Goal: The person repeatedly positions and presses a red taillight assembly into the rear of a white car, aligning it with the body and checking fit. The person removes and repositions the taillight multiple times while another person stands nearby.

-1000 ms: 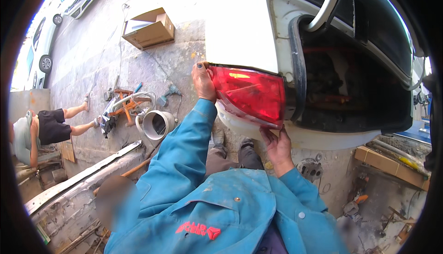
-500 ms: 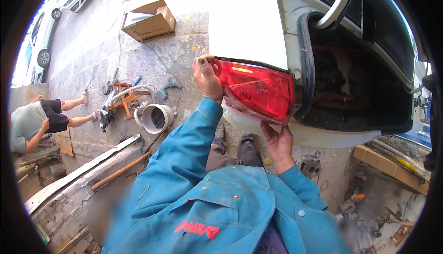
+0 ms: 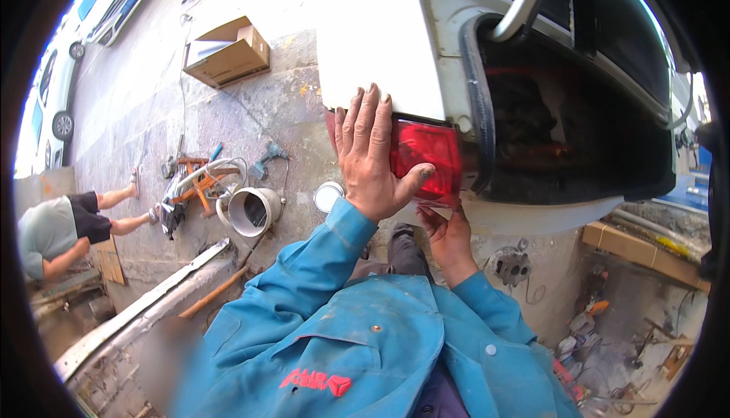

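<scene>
A red tail light (image 3: 426, 152) sits in the rear corner of a white car, below the edge of its white body panel (image 3: 380, 38). My left hand (image 3: 372, 156) lies flat over the light's left part, thumb out to the right across the red lens. Its fingertips reach up past the panel's edge. At the light's lower edge is my right hand (image 3: 449, 243), fingers bent up against it by the white bumper (image 3: 525, 216). The hand and light partly hide those fingertips. To the right, the car's trunk (image 3: 578, 144) stands open and dark inside.
On the concrete floor are a cardboard box (image 3: 228, 53), a blue power drill (image 3: 268, 158), a white bucket (image 3: 255, 211) and a round white lid or can (image 3: 328, 197). Another person (image 3: 57, 232) is at the left. A long white strip (image 3: 144, 308) lies nearer me; parked cars stand far left.
My left hand has gone from gripping the light's left end to lying flat across its face. My right hand stays at the lower edge. The view has shifted slightly.
</scene>
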